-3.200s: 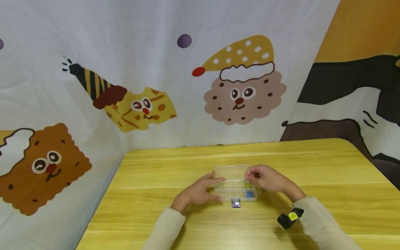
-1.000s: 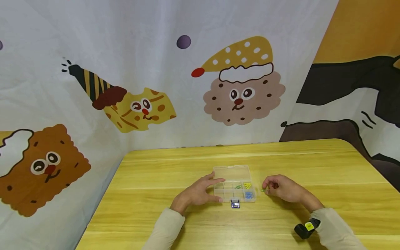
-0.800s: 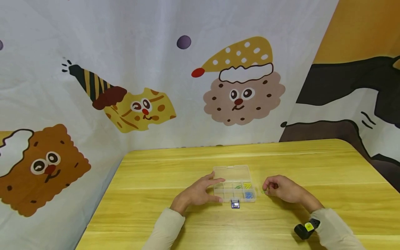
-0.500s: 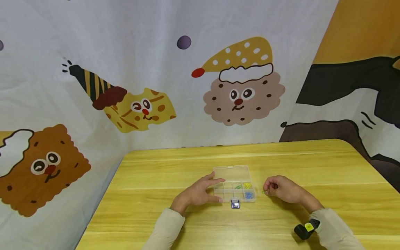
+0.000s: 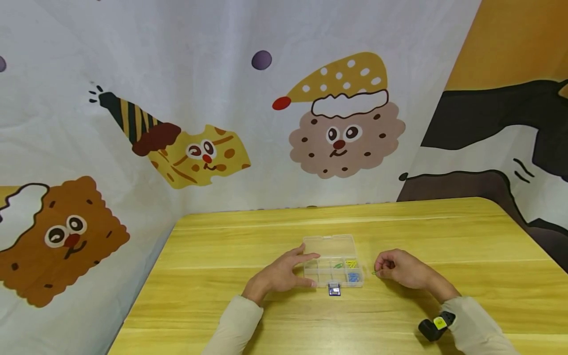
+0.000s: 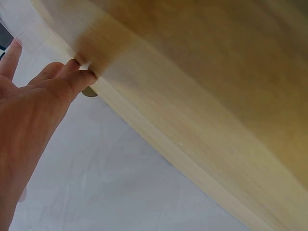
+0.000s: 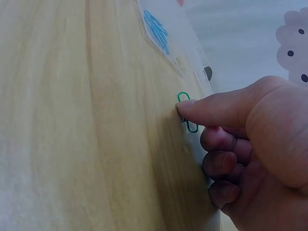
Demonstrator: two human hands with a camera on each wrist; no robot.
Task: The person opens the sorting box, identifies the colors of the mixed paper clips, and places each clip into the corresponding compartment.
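A clear plastic compartment box [image 5: 324, 277] lies on the table with its lid raised at the back. My left hand [image 5: 281, 272] rests at the box's left side, thumb and fingers spread along it. To the right of the box, my right hand [image 5: 401, 268] pinches a green paper clip [image 7: 192, 132] between thumb and forefinger, close over the tabletop. The right wrist view shows its other fingers curled. Inside the box, another green clip [image 5: 338, 266] lies in a back compartment. Yellow clips [image 5: 351, 264] fill the back right compartment and blue clips [image 5: 353, 277] the front right one.
A small blue-edged tag [image 5: 335, 289] sits at the box's front latch. The wood-grain table [image 5: 248, 231] ends at a cloth [image 5: 213, 64] printed with cartoon biscuits. A black wrist camera [image 5: 432, 328] is strapped at the right sleeve.
From over the box, my right hand has moved right to the table beside it, where it pinches a green paper clip. A green clip now shows in a back compartment. The left hand stays put.
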